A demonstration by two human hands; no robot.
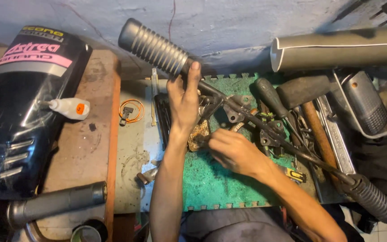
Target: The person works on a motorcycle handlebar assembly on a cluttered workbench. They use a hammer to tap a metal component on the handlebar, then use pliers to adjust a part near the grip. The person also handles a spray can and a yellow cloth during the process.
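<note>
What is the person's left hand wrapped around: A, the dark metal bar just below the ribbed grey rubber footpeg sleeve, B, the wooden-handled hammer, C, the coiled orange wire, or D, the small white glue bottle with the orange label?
A: the left hand closes around the dark metal bar just below the ribbed grey rubber footpeg sleeve, while the hammer, glue bottle and orange wire lie untouched.
</note>
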